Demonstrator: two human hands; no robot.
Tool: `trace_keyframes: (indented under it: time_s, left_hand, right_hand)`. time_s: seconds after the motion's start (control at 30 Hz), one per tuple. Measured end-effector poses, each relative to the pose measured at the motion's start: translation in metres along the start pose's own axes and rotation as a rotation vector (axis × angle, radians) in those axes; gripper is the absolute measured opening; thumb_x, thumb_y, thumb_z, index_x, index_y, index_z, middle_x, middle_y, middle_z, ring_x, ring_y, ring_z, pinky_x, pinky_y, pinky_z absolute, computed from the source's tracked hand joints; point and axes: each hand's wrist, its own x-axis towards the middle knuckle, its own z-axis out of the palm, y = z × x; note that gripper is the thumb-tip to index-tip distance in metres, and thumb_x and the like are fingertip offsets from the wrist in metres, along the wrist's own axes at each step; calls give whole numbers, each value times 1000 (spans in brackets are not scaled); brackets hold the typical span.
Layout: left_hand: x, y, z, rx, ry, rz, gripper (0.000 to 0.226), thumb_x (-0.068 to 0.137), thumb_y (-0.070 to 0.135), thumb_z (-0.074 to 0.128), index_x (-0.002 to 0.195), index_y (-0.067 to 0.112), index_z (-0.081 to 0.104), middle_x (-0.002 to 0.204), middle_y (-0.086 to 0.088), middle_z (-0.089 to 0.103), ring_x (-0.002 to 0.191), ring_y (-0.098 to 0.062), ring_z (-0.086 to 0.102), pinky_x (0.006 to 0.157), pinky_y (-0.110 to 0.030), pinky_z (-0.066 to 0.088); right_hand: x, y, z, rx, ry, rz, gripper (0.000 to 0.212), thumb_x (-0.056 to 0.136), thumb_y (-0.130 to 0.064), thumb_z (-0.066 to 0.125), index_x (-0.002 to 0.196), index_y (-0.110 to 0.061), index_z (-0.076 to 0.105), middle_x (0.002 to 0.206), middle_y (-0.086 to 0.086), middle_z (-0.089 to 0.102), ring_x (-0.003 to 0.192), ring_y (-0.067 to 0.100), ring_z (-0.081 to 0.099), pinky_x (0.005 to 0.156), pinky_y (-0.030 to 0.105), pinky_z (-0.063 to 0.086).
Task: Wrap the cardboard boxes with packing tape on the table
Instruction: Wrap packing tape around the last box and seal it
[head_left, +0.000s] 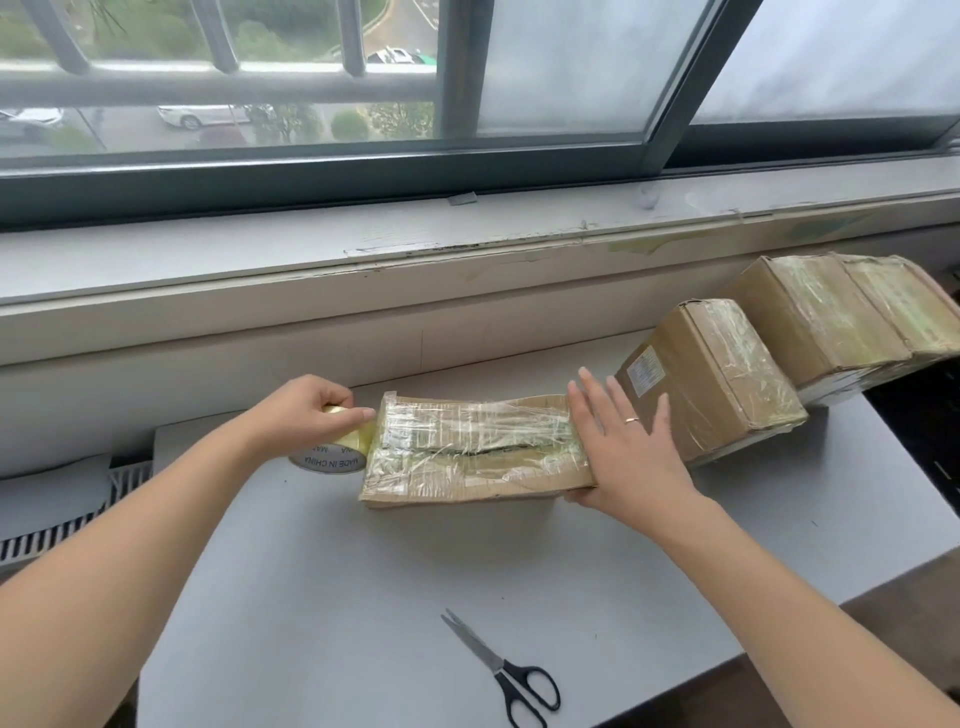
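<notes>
– Holding anything, that left hand (306, 410)?
– Yes, the tape roll (332, 452). Its fingers (358, 414) are curled over the top of the roll, which stands on edge on the desk (363, 597), tight against the left end of the flat box (467, 452).
– And the box itself?
– It lies lengthwise in the middle of the desk, between the two hands, with its top covered in crinkled clear tape.
– What about the right hand (628, 447)?
– It's flat and gripping nothing. The fingers (592, 395) are straight and spread, and the palm is against the right end of the box.
– Any other boxes?
– A taped box (711, 384) stands just behind the right hand, and two larger taped boxes (831, 322) are further right, below the windowsill (311, 249).
– Anything nearer?
– Black-handled scissors (506, 670), closed, at the front of the desk, well apart from both hands.
</notes>
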Motion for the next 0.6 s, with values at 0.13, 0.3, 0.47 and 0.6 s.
trace_keyframes:
  time_s: [0.13,0.3,0.47,0.6]
  left_hand:
    - [-3,3,5,4,29,-5,53,94,40,71,56,17,43,50,10,33,48,-10,30,53,-29,24]
    - [-7,8,7,34,44,-7,53,94,41,70,55,18,43,49,9,36,47,-10,33,54,-30,26]
    - [-6,13,7,80,56,-8,50,95,40,68,60,15,43,55,2,39,54,-17,36,56,-32,26]
    - [-6,16,9,117,58,0,50,95,39,67,59,15,41,56,0,38,56,-18,36,56,-33,27]
  right_hand:
    - [-1,-55,-13,-68,-68,-12,123,92,-73,48,151,4,-27,157,25,-35,152,44,-23,116,74,-7]
    - [0,-112,0,119,27,-169,117,95,-72,41,151,5,-27,157,30,-35,147,45,-33,123,62,-9]
    - [3,-126,-2,149,70,-185,110,98,-65,41,154,7,-20,160,30,-29,149,44,-29,123,59,-13]
    - [3,-144,3,135,136,-336,103,99,-57,45,157,4,-13,164,26,-22,152,39,-26,123,59,-10]
